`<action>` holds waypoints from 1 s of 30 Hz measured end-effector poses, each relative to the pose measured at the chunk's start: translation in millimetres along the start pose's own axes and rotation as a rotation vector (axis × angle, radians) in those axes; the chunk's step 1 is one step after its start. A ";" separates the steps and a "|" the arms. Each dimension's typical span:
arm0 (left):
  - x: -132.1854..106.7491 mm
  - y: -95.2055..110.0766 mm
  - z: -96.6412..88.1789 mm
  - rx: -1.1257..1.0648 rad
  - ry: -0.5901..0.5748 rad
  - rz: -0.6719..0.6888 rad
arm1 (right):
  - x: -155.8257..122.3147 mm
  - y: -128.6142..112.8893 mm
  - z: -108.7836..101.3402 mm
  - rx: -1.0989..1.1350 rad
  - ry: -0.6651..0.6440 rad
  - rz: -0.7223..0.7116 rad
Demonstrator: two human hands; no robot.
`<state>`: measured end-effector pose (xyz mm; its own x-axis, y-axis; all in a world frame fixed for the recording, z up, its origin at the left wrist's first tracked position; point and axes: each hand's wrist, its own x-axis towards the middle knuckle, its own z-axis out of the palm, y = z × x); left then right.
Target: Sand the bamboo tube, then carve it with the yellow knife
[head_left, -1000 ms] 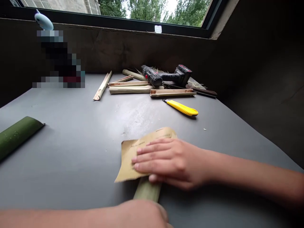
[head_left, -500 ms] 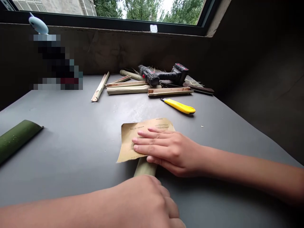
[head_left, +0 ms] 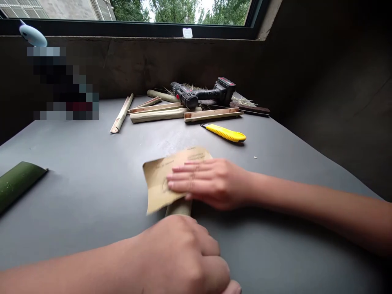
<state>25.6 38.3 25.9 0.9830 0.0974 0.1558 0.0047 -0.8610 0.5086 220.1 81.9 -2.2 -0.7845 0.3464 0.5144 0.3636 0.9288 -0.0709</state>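
Note:
My left hand (head_left: 183,253) is closed around a pale bamboo stick (head_left: 179,208), and only a short length of the stick shows beyond it. A sheet of tan waterproof abrasive paper (head_left: 159,183) is folded over the stick's far end. My right hand (head_left: 208,183) presses down on that sheet, fingers together and pointing left. The part of the stick under the paper is hidden.
A grey mat (head_left: 92,139) covers the bench. At the back lie a cordless drill (head_left: 199,93), a yellow utility knife (head_left: 225,133) and several bamboo strips (head_left: 159,114). A green split bamboo piece (head_left: 16,185) lies at left. A dark wall and window stand behind.
My left hand has moved forward, covering more of the stick. My right hand and the paper have shifted left and away from me. The view has tilted slightly.

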 end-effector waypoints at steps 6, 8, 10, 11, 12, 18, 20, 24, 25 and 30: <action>1.4 -1.7 4.2 -0.005 0.037 -0.011 | -2.2 1.4 -1.1 0.035 -0.003 0.038; 3.2 -1.0 3.8 0.004 0.041 -0.024 | -2.5 0.5 -1.3 0.082 -0.029 -0.035; 4.2 -0.3 2.6 0.007 0.014 -0.024 | -2.3 3.8 -1.8 0.088 -0.038 0.006; 4.1 -0.1 2.1 0.011 -0.005 -0.022 | -2.1 5.6 -2.0 0.078 -0.031 0.052; 3.7 -0.2 1.8 0.018 -0.019 -0.022 | -2.0 6.5 -2.0 0.061 -0.020 0.100; 0.0 -5.5 7.4 -0.021 0.063 0.023 | -1.3 -6.5 0.6 0.117 -0.026 0.012; 0.0 -7.8 9.2 -0.017 0.075 0.038 | -1.3 -5.3 0.5 0.137 -0.021 0.048; 1.2 -11.1 9.5 -0.038 0.073 0.047 | -1.5 0.1 -1.2 0.122 0.014 0.096; 1.6 -11.7 9.4 -0.045 0.075 0.056 | -1.5 0.6 -1.6 0.136 0.006 0.064; 3.8 -12.8 9.6 -0.028 0.058 0.057 | -2.5 4.9 -2.9 0.143 0.014 0.100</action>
<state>31.1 45.0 11.9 0.9693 0.0777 0.2334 -0.0572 -0.8517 0.5209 225.3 85.2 -1.3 -0.7406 0.4369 0.5104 0.3636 0.8995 -0.2423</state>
